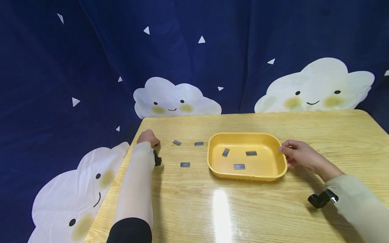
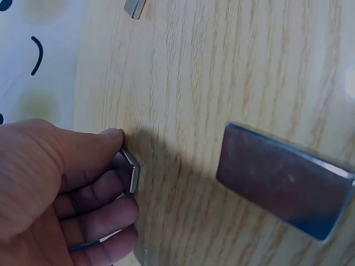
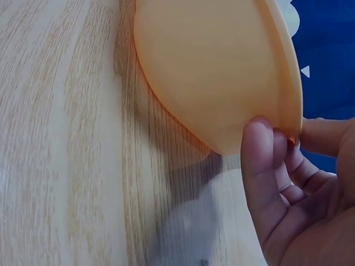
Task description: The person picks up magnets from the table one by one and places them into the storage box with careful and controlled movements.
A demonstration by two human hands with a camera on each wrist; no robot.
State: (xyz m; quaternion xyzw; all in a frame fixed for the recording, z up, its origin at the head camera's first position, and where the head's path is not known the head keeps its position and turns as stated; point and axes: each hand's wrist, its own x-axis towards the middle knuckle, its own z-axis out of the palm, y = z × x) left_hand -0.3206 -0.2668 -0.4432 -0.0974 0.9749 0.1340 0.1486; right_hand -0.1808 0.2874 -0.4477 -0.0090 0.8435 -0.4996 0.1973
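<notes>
My left hand [image 1: 148, 137] is at the far left of the table, thumb and curled fingers round a small shiny rectangular metal block [image 2: 133, 173]; the fingers partly hide it. To its right on the wood lie three similar metal blocks [image 1: 185, 164], one of them large in the left wrist view [image 2: 285, 180]. A yellow plastic tray [image 1: 246, 177] stands at mid-table with three more blocks [image 1: 239, 166] lying apart inside. At the tray's right end my right hand [image 1: 301, 156] pinches the rim between thumb and fingers, as the right wrist view also shows.
The light wooden table [image 1: 188, 209] carries a bright reflection in front of the tray. A dark blue curtain [image 1: 194, 50] with white clouds and triangles hangs behind the table and along its left edge. Dark wrist cameras [image 1: 319, 199] are strapped on both wrists.
</notes>
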